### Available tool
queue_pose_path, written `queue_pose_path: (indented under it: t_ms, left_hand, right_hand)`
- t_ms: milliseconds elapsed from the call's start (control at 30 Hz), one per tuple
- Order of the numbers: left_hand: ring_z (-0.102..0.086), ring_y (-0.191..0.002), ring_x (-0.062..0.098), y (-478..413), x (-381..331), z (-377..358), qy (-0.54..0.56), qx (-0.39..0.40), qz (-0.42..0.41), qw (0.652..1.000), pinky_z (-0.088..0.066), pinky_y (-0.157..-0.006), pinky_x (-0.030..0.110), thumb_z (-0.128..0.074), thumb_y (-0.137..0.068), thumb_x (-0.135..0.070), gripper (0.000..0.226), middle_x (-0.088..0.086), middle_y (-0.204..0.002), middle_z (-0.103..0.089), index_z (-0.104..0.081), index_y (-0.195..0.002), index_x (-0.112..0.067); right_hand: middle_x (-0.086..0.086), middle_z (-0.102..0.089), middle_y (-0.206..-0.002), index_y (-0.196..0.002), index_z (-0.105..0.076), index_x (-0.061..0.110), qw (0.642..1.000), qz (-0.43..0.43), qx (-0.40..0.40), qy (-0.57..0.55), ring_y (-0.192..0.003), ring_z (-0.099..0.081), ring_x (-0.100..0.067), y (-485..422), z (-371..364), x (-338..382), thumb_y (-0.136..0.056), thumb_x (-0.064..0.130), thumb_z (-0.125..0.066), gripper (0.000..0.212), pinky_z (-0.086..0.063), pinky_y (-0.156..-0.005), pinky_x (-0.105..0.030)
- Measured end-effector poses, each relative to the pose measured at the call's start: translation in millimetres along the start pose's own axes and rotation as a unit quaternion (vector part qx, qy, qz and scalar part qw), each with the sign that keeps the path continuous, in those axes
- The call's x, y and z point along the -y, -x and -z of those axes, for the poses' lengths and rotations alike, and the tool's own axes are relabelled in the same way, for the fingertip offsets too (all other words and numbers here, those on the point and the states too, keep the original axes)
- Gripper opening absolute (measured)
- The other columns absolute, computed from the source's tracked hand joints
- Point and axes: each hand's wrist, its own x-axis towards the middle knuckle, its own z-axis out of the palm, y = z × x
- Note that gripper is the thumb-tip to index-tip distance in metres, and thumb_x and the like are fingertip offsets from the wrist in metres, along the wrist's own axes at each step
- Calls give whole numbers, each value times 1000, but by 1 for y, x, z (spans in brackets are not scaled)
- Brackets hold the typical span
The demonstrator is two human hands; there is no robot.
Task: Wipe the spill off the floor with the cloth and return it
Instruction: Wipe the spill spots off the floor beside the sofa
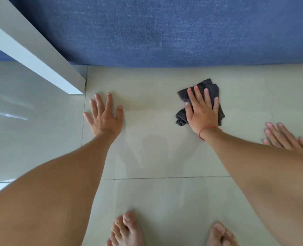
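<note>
A crumpled dark grey cloth (211, 86) lies on the pale tiled floor (156, 157), close to the blue upholstered base. My right hand (203, 112) rests flat on top of it with fingers spread, pressing it to the tile; a red string circles the wrist. My left hand (104, 116) is planted palm-down on the bare floor to the left, fingers apart, holding nothing. The glossy tile between the hands carries a faint sheen; I cannot make out a distinct spill.
A blue fabric sofa front (165, 32) runs across the back. A white slanted panel (31, 50) meets the floor at the left. Another hand (285, 137) lies flat at the right edge. My bare feet (126, 229) (220, 235) stand at the bottom.
</note>
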Motion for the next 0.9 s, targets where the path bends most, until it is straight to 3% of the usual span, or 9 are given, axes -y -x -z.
queue_pose_path:
  t_ms: [167,333,500,700,900]
  left_hand:
    - [5,-151,24,-8,17,8,4,-49,7,999,6,-119,51,-23,-100,-47,57,4,-163,3,-10,-154,-33]
    - [1,-151,26,-11,40,12,-28,-22,-7,999,-2,-119,53,-22,-102,-41,54,2,-164,0,-12,-154,-32]
    - [3,-151,24,-13,39,13,-19,2,3,1000,0,-119,50,-20,-102,-40,54,2,-163,3,-8,-154,-33]
    - [5,-151,23,-10,38,14,-8,13,6,1000,1,-119,52,-18,-102,-40,53,2,-163,5,-6,-154,-34]
    - [6,-151,23,-5,51,21,12,-4,49,999,3,-119,51,-24,-100,-46,59,5,-163,6,-5,-154,-34]
  right_hand:
    - [8,-2,-162,-151,-13,35,997,-62,-9,-44,-148,8,-31,-17,-7,60,-101,40,-23,51,10,-112,-64]
    - [8,-1,-162,-151,-15,35,999,11,6,-38,-148,8,-33,-22,-14,123,-100,42,-24,52,11,-110,-67]
    - [9,-8,-162,-150,-20,35,991,131,21,-28,-149,4,-31,6,-30,177,-100,42,-28,51,13,-110,-64]
    - [8,-29,-157,-146,-35,31,960,274,52,15,-147,-20,-25,36,-25,124,-95,40,-19,54,-6,-118,-52]
    - [13,-13,-160,-151,-20,31,988,150,30,17,-149,-8,-17,30,-14,73,-102,37,-26,50,-1,-119,-44]
